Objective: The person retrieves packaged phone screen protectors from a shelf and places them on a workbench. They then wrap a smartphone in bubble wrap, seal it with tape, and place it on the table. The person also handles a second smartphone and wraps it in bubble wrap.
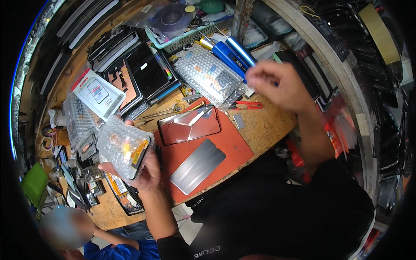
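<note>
My left hand (149, 169) is closed around a bubble-wrapped phone screen (119, 147), with an orange-yellow ribbon cable showing through the wrap. My right hand (277, 84) is raised over the bench's right side, just right of two blue pen-shaped power screwdrivers (232, 58). Its fingers are bent and slightly blurred, and whether they grip anything I cannot make out. Between my arms lies a red-orange work mat (236, 149). On it rest a black-framed clear phone glass (173, 130) and a grey phone-shaped sheet (197, 167). A white plastic pry tool (200, 115) lies across the glass.
Another bubble-wrapped pack (203, 71), red-handled cutters (249, 105) and a small grey blade (238, 121) lie beyond the mat. Phone panels (149, 71) and a white box (99, 93) are stacked left. An opened phone (125, 195) sits nearer. Someone in blue (121, 249) is at lower left.
</note>
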A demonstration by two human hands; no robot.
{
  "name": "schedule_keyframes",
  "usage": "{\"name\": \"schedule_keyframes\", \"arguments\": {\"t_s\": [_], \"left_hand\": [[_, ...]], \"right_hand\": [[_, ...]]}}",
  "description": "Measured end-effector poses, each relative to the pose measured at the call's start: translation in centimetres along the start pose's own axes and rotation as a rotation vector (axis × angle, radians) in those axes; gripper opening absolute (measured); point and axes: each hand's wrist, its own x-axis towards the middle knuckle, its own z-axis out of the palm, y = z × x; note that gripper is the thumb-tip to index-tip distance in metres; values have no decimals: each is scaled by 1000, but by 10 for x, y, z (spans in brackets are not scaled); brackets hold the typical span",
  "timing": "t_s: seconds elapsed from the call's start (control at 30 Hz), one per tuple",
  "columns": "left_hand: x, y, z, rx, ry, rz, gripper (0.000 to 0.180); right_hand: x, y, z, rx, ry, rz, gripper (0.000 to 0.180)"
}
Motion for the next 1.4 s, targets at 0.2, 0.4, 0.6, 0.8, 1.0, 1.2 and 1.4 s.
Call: {"name": "schedule_keyframes", "arguments": {"t_s": [0.2, 0.4, 0.6, 0.8, 1.0, 1.2, 1.4], "left_hand": [[2, 7, 3, -48, 32, 71, 102], [10, 26, -2, -99, -2, 177, 94], [10, 26, -9, -74, -5, 163, 90], [7, 23, -5, 105, 103, 129, 93], [6, 25, -1, 74, 55, 170, 92], [8, 24, -2, -77, 117, 161, 91], [6, 19, -1, 2, 129, 118, 92]], "right_hand": [[-49, 19, 29, -585, 61, -107, 23], [-20, 0, 54, -486, 39, -319, 18], [63, -1, 108, -713, -122, -474, 12], [75, -25, 115, -697, -130, -576, 7], [39, -81, 86, -188, 211, -641, 11], [-12, -121, 75, 28, 136, -956, 30], [10, -127, 101, 17, 36, -1076, 26]]}}
